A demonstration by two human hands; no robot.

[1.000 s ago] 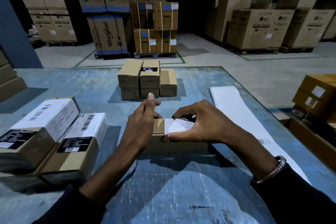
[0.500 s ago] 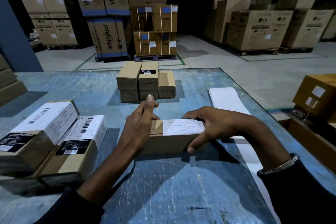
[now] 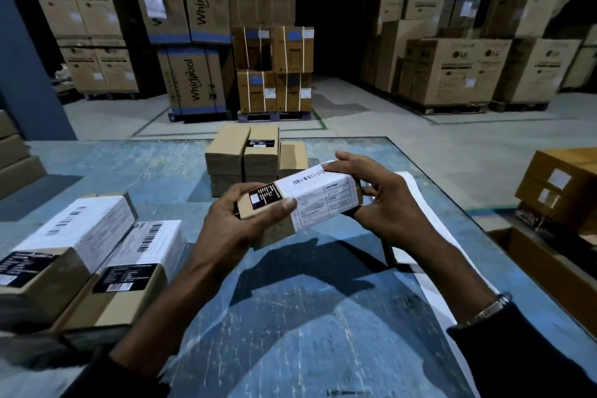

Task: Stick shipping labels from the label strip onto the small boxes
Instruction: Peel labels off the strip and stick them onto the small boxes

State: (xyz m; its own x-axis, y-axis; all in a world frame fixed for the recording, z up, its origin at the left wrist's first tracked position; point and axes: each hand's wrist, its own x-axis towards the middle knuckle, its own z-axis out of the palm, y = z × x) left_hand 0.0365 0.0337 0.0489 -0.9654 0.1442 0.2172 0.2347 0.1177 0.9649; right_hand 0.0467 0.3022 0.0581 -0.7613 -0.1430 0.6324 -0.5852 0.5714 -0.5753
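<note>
Setting: warehouse, scuffed blue table (image 3: 307,317).
Left hand (image 3: 232,223): we grip the small box (image 3: 274,229) at its dark-sticker end.
Right hand (image 3: 381,200): we pinch the far end, fingertips on the shipping label (image 3: 319,197).
Axis: box held off the table, long axis hand to hand, tilted.
Outward: labelled boxes (image 3: 84,255) left, nearer our left hand; label strip (image 3: 416,200) right.

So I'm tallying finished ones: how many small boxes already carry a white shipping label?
3: two labelled boxes side by side at the table's left, one box held in both hands. The far stack shows none; some faces are hidden.
</note>
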